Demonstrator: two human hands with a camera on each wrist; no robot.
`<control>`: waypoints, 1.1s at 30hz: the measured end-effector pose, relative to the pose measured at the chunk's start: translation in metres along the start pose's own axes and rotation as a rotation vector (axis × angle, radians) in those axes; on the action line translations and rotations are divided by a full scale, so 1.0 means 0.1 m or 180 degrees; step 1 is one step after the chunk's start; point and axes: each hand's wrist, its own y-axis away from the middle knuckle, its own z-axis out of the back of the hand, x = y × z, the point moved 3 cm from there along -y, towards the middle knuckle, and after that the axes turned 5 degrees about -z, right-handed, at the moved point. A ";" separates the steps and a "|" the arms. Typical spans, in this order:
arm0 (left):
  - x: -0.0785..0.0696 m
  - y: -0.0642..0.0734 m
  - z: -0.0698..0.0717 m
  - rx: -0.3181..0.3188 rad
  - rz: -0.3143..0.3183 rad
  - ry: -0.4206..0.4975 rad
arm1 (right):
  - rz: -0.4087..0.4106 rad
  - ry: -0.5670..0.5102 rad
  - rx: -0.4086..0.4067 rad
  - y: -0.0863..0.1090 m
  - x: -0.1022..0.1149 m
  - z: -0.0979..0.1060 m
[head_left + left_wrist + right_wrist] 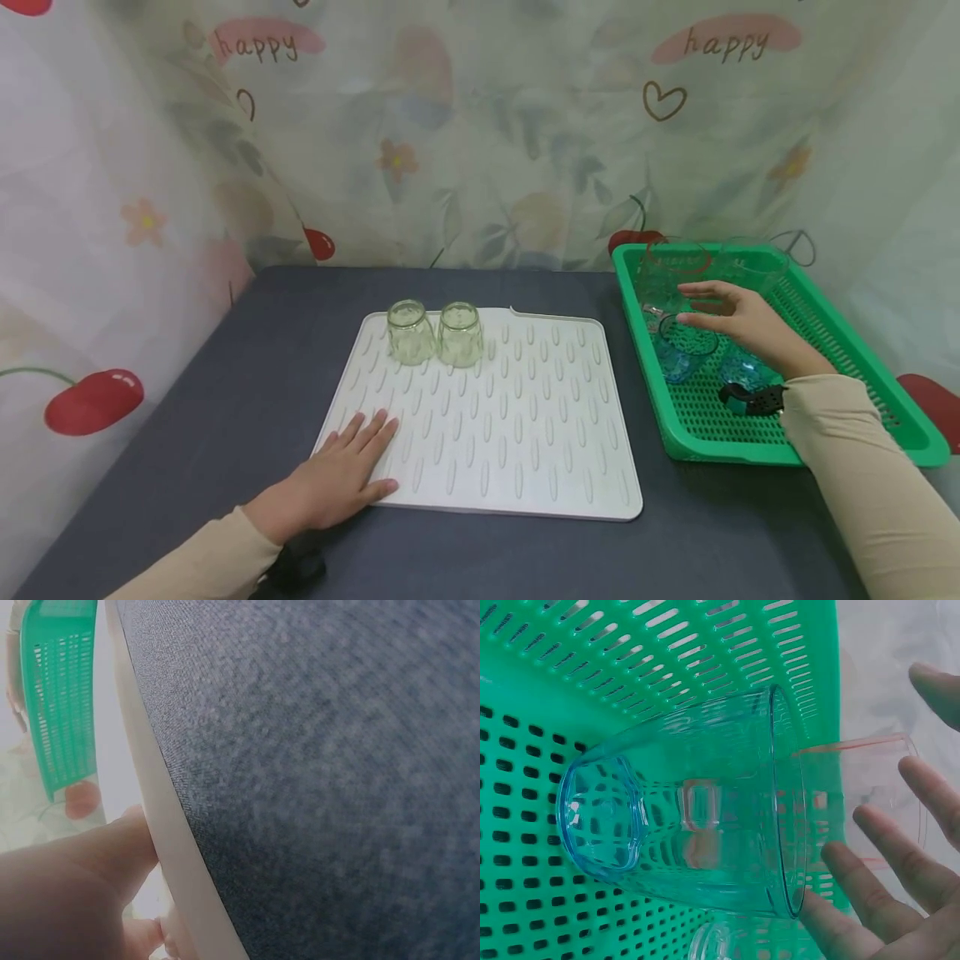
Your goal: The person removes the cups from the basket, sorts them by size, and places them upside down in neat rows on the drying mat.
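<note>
My left hand [333, 479] rests with straight, spread fingers on the left front corner of a white ridged drying mat [517, 467]. Two greenish glasses [461, 342] stand upside down side by side at the mat's back left. Over a green plastic basket [654, 408] hovers my right hand [750, 325], fingers spread and holding nothing. Below it stands a blue-tinted drinking glass [600, 859], mouth up, its rim close to the fingertips. Another blue glass [741, 371] is partly hidden under the wrist. A clear, pink-tinged glass [877, 806] stands behind.
Another clear glass [753, 254] stands at the back of the basket. The basket's raised walls surround the glasses, which are close together. Dark cloth covers the table [247, 400]. A printed curtain [480, 167] hangs behind and at both sides.
</note>
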 end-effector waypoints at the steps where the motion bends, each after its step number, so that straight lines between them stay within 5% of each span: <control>1: 0.00 0.00 0.00 -0.0004 -0.0004 0.0005 | -0.0008 0.0026 0.0013 0.00 0.00 -0.01; 26: -0.01 0.01 0.00 -0.0006 -0.0010 0.0002 | -0.0045 0.0498 0.0577 -0.03 -0.11 -0.10; 33: -0.01 0.01 -0.01 -0.0006 0.0003 -0.0023 | -0.0027 0.0355 0.0834 0.01 -0.11 -0.13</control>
